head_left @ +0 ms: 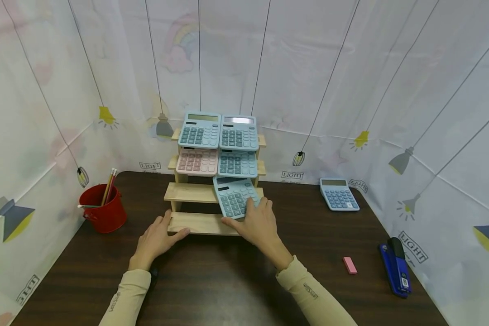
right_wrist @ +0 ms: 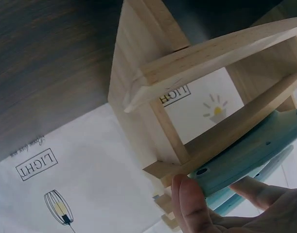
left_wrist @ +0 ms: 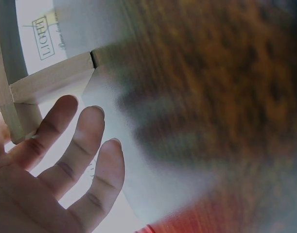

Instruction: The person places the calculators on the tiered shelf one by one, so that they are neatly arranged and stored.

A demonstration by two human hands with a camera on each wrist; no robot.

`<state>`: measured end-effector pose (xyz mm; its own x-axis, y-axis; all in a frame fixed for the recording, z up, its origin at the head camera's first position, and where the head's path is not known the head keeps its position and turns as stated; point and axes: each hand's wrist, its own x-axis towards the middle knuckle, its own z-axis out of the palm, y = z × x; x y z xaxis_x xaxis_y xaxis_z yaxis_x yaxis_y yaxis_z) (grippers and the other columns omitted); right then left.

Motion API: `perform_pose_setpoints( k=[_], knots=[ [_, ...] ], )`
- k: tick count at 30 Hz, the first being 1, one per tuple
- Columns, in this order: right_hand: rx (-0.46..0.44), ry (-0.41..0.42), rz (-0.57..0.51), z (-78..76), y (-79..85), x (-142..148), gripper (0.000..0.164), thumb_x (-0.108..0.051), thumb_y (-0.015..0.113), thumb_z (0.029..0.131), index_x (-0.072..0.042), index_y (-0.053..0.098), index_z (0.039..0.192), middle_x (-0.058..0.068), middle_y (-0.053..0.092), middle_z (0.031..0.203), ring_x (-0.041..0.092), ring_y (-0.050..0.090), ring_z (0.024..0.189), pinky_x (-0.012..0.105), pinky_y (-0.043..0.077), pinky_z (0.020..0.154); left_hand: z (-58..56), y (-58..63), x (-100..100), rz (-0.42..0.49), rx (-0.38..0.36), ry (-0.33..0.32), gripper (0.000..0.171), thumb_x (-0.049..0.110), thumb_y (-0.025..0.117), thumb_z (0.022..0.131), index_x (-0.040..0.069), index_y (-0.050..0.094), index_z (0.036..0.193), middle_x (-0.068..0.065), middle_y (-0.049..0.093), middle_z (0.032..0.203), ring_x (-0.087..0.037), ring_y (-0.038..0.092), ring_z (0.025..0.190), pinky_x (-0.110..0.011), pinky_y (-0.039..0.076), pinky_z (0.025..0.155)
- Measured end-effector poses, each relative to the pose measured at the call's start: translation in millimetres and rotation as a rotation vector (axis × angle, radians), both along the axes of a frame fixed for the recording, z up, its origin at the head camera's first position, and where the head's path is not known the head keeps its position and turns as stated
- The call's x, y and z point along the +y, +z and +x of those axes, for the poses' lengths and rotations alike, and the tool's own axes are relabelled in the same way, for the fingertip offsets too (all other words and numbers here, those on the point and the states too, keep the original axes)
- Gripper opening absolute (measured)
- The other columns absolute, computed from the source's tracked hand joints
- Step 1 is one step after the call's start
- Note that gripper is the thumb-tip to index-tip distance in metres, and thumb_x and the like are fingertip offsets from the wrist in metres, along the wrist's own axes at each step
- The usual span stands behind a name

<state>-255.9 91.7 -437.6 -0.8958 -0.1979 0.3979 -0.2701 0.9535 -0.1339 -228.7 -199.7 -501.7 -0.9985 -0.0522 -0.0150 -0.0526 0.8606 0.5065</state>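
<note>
My right hand grips the lower part of a blue-green calculator, which sits tilted over the right half of the third tier of a wooden stand. In the right wrist view, fingers and thumb hold the underside and edge of that calculator. My left hand is at the left end of the stand's lowest step, thumb along its front. The left wrist view shows its fingers extended beside the wood. A pink calculator and several blue calculators fill the upper two tiers.
A red bucket with pencils stands at the left. Toward the right lie another blue calculator, a pink eraser and a blue stapler on the dark table. A printed curtain surrounds the back and sides.
</note>
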Motion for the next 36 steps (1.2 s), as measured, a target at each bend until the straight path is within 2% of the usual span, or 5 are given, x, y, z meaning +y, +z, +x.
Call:
perform_pose_setpoints(
  k=[5,8,16,23,36],
  knots=[
    [0.027,0.099,-0.002,-3.0,-0.3,-2,0.078,-0.067,0.067,0.084,0.000,0.062,0.123,0.028,0.052,0.108,0.033,0.050,0.091,0.042,0.055,0.065,0.2,0.5,1,0.000,-0.003,0.005,0.110,0.081,0.054,0.084,0.008,0.022,0.160,-0.025,0.051,0.139,-0.041,0.060,0.111,-0.062,0.051,0.082],
    [0.099,0.187,0.005,-5.5,-1.6,-1,0.062,-0.053,0.068,0.091,-0.001,0.063,0.124,0.028,0.054,0.109,0.030,0.052,0.087,0.040,0.053,0.062,-0.4,1.1,1,-0.003,-0.006,0.010,0.110,0.081,0.054,0.084,0.008,0.022,0.160,-0.025,0.050,0.140,-0.042,0.060,0.112,-0.063,0.050,0.084],
    [0.236,0.392,-0.045,-15.9,-8.1,-3,0.043,-0.031,0.073,0.091,0.000,0.066,0.119,0.027,0.057,0.104,0.027,0.050,0.081,0.040,0.048,0.071,-2.0,0.6,2,-0.009,-0.016,0.014,0.111,0.082,0.054,0.083,0.008,0.022,0.160,-0.025,0.051,0.139,-0.040,0.060,0.110,-0.062,0.051,0.085],
    [0.232,0.432,-0.059,-22.7,-6.8,-21,0.041,-0.030,0.074,0.090,-0.001,0.067,0.119,0.028,0.061,0.111,0.032,0.062,0.091,0.044,0.055,0.077,-3.2,-0.9,0,-0.013,-0.027,0.017,0.114,0.085,0.051,0.081,0.009,0.020,0.161,-0.024,0.049,0.141,-0.041,0.059,0.113,-0.063,0.050,0.086],
    [0.149,0.460,-0.040,-25.4,-2.4,-69,0.044,-0.035,0.068,0.095,-0.002,0.065,0.124,0.029,0.060,0.122,0.035,0.065,0.104,0.043,0.056,0.089,-3.3,0.3,0,-0.009,-0.034,0.004,0.115,0.084,0.051,0.083,0.005,0.021,0.160,-0.026,0.049,0.141,-0.041,0.060,0.111,-0.061,0.052,0.082]
  ],
)
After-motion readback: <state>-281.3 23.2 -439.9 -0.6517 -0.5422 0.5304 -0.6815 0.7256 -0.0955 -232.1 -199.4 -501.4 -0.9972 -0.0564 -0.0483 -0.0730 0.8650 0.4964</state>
